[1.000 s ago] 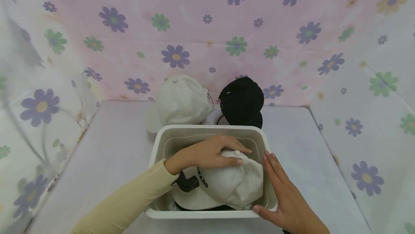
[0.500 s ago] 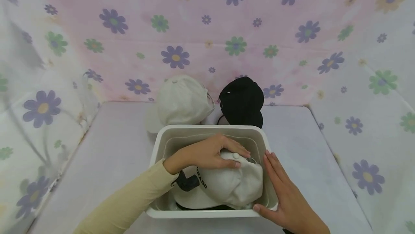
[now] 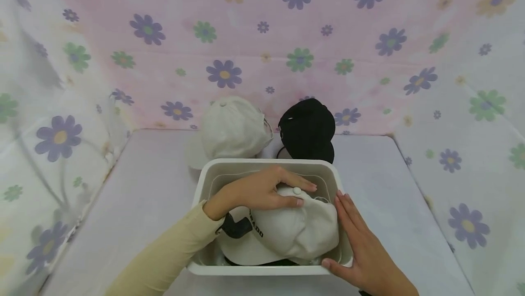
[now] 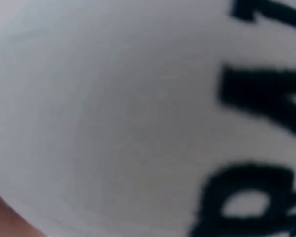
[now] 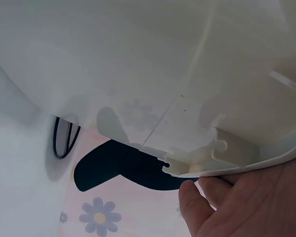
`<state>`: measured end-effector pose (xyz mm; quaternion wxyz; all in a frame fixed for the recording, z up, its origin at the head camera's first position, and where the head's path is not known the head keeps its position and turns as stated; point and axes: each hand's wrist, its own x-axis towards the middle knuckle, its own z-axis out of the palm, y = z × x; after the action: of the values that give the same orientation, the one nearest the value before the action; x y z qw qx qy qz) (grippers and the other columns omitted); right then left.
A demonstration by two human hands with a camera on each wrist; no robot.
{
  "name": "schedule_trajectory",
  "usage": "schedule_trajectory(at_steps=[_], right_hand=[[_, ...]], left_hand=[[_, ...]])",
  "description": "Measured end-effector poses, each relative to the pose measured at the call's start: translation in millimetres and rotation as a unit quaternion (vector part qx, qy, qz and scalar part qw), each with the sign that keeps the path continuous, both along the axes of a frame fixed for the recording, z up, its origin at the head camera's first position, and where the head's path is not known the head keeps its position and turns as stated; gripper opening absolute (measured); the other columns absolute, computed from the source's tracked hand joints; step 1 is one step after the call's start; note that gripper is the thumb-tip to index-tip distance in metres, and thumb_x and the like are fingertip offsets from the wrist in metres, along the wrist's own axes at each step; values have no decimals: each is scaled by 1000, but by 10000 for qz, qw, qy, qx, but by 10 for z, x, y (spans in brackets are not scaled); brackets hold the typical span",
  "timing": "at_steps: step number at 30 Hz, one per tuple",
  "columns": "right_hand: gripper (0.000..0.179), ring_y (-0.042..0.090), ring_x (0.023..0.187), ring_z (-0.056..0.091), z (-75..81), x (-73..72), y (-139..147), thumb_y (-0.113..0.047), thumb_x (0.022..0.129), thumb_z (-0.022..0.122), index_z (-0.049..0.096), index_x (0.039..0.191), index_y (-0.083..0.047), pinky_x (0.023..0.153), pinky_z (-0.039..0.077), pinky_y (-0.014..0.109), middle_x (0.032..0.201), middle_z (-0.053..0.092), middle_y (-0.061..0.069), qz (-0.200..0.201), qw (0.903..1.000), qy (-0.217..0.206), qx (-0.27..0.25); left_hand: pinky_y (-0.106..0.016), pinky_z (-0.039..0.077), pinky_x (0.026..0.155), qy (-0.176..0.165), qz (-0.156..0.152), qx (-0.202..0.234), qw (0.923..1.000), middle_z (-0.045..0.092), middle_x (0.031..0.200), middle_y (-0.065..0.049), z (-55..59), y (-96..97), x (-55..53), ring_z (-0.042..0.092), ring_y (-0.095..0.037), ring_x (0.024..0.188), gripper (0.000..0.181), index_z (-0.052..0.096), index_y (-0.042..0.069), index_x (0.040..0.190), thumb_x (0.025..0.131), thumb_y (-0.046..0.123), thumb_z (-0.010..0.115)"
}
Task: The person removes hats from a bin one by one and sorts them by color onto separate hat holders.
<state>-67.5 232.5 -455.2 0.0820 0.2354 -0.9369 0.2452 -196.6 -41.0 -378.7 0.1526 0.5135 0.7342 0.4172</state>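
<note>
A white plastic bin [image 3: 262,270] holds a cream baseball cap [image 3: 293,232] with dark lettering on its front. My left hand [image 3: 256,190] reaches into the bin and holds the cap's crown between thumb and fingers, near the top button. In the left wrist view the cap's fabric [image 4: 113,123] and blurred dark letters fill nearly everything. My right hand [image 3: 367,246] rests against the bin's right side, fingers straight along the rim and thumb at the front corner. In the right wrist view this hand [image 5: 246,202] lies against the underside of the bin's rim [image 5: 237,170].
Behind the bin stand a white cap [image 3: 234,127] on the left and a black cap [image 3: 307,129] on the right. A black edge [image 3: 279,262] shows beneath the cream cap's brim. Flower-patterned cloth [image 3: 262,72] encloses the pale table [image 3: 143,186] at the back and sides.
The cream cap has shifted slightly to the right in the bin, and its rear strap opening shows more than a second ago. My right hand stays at the rim.
</note>
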Motion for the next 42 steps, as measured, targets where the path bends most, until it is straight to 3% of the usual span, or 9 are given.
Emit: schedule_trajectory(at_steps=[11,15,18,20,26,31,35,39,42], right_hand=[[122,16,155,18,23,19,38,-47,72,88,14,165,-17,113,11,4,170,18,5,-137,9998,-76,-74],[121,11,151,24,39,9,22,-47,75,87,10,165,-23,115,29,16,170,14,-2,-233,9994,-252,58],[122,14,155,16,25,-3,24,-46,75,86,9,165,-18,117,25,16,172,9,3,-110,9999,-115,58],[122,16,158,9,8,-5,37,-45,75,87,10,165,-13,116,11,6,172,9,7,-4,10000,10,-14],[121,21,158,8,-22,-10,56,-44,74,88,17,162,-3,117,5,7,169,17,15,150,9992,337,-167],[120,21,158,9,-41,-22,37,-46,74,87,18,162,-3,118,5,8,169,19,14,158,9991,323,-209],[119,22,158,10,-61,-23,21,-48,75,86,19,162,-3,118,5,8,169,20,14,181,9991,334,-186],[118,23,158,10,-67,-16,22,-47,75,85,20,161,0,120,6,10,168,20,17,243,9987,404,-211],[118,22,158,10,-67,-10,23,-47,75,86,20,161,0,120,6,10,168,20,17,258,9985,408,-242]], left_hand=[[-27,52,99,181,463,1073,9930,69,133,-5,285,-134,99,63,-8,123,36,67,5,133,98,10,69],[-23,51,76,510,817,1445,9848,73,123,-4,471,-263,122,63,-1,86,37,67,6,134,96,6,69],[-22,48,70,786,993,1697,9773,72,124,-5,617,-372,122,58,-2,79,38,67,4,133,95,2,69],[-26,53,86,996,1130,1889,9704,69,132,-8,724,-442,121,65,-10,103,38,67,2,132,94,0,70],[-34,50,101,2006,1860,2288,9342,70,126,-15,1068,-635,87,63,-26,119,38,68,-2,126,89,-7,72],[-33,47,106,3078,2880,2142,8811,70,126,-17,1298,-829,-54,62,-25,124,38,69,-2,127,89,-4,74],[-39,47,107,3702,3498,1812,8413,70,126,-17,1330,-1003,-273,63,-30,123,35,69,1,130,95,8,72],[-45,48,104,3702,4090,1768,8151,71,125,-15,1233,-1137,-535,64,-33,120,35,69,5,131,97,14,70],[-44,49,103,3277,4465,1762,8138,72,125,-14,1124,-1223,-711,65,-32,119,34,70,6,131,97,14,70]])
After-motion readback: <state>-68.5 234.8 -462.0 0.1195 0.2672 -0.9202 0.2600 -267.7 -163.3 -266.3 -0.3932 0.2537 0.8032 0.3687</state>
